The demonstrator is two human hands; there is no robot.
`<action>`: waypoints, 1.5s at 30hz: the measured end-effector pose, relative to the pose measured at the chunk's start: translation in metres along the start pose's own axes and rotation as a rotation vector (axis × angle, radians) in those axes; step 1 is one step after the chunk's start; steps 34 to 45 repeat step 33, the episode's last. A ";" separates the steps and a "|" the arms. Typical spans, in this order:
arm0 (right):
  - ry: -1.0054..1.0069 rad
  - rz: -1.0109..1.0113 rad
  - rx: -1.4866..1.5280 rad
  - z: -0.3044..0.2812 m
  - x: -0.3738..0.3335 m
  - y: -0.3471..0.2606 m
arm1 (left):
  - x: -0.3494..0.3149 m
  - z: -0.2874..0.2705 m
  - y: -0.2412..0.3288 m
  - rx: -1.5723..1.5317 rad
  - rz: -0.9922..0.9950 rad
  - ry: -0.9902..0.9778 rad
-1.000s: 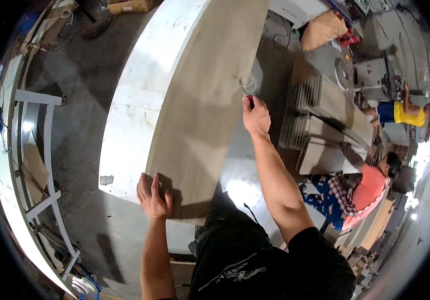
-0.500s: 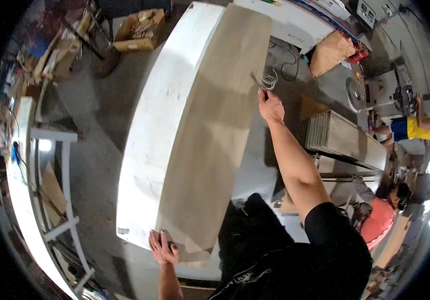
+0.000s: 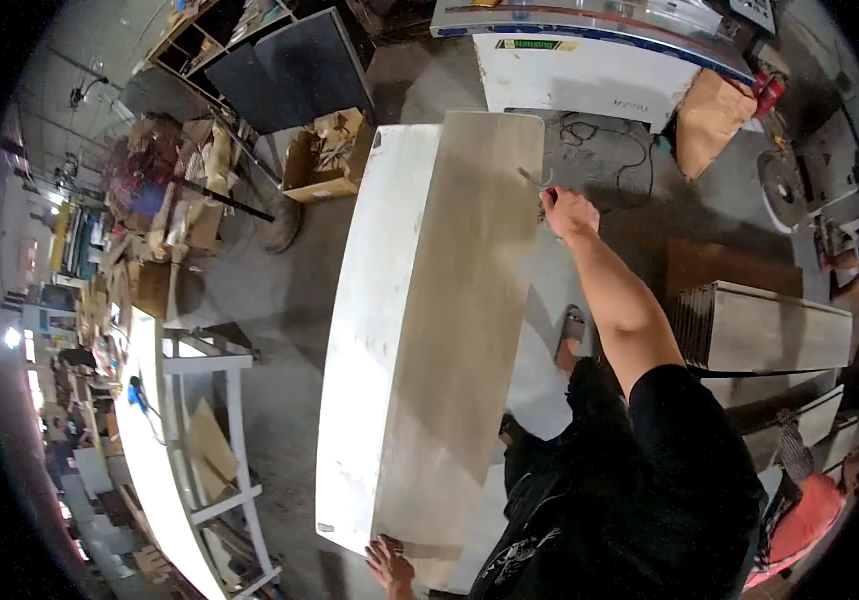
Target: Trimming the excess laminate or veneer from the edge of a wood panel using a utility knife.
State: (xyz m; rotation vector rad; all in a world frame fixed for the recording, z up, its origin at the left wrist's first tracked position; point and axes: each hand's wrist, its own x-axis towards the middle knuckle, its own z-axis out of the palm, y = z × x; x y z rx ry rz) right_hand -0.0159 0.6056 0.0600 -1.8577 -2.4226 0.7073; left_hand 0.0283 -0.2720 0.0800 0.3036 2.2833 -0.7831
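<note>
A long wood-grain panel (image 3: pixel 460 300) lies lengthwise before me, over a wider white board (image 3: pixel 375 300) that shows along its left side. My left hand (image 3: pixel 390 567) rests at the near end, fingers spread on the panel's near left corner. Out at the far right edge, my right hand (image 3: pixel 572 213) is closed around a small thin tool, mostly hidden by the fingers. Just beyond those fingers, a thin pale curled strip (image 3: pixel 549 178) shows at the panel's edge.
A white frame table (image 3: pixel 208 365) stands left. Beyond are a cardboard box of scraps (image 3: pixel 325 186), a white machine (image 3: pixel 580 85) and a brown paper bag (image 3: pixel 715 125). Stacked panels (image 3: pixel 775 325) lie right, near a person in a red top (image 3: pixel 800 530).
My view has swung, so the panel sits lower and further right. The right hand stays near the far right edge, and less of the thin tool and curled strip shows.
</note>
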 end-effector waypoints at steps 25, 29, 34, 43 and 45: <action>0.135 -0.327 0.175 -0.011 0.083 0.035 | 0.226 -0.619 0.598 -0.753 0.181 0.762; 0.165 -0.295 0.077 -0.007 0.104 0.038 | 0.233 -0.621 0.615 -0.811 0.167 0.813; 0.062 -0.304 0.095 -0.032 0.133 0.025 | 0.229 -0.627 0.606 -0.827 0.204 0.827; 0.062 -0.304 0.095 -0.032 0.133 0.025 | 0.229 -0.627 0.606 -0.827 0.204 0.827; 0.062 -0.304 0.095 -0.032 0.133 0.025 | 0.229 -0.627 0.606 -0.827 0.204 0.827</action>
